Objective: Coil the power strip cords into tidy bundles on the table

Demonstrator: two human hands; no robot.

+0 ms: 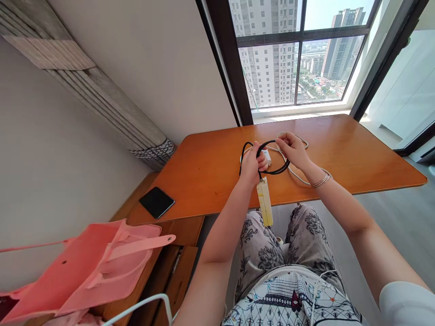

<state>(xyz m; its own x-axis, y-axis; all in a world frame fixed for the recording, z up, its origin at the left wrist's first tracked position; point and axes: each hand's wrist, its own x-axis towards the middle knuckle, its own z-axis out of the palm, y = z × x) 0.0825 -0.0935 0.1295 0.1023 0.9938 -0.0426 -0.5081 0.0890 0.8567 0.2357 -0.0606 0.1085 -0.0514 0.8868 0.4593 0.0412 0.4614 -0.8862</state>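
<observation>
A black cable [277,172] is looped in coils above the orange-brown table. My left hand [252,165] is closed around the bundled coils. From below it hangs a pale yellow power strip [265,202], in front of the table's front edge. My right hand [292,149] pinches the top of the loop between thumb and fingers. Behind the hands, a white cable [299,178] lies loosely curved on the table, with a white plug or adapter [267,157] partly hidden by my left hand.
The wooden table [204,167] reaches to the window. A black phone or tablet [157,202] lies at its left end. An open pink bag [102,262] stands at lower left, beside wooden drawers [181,276]. My lap is below the table edge.
</observation>
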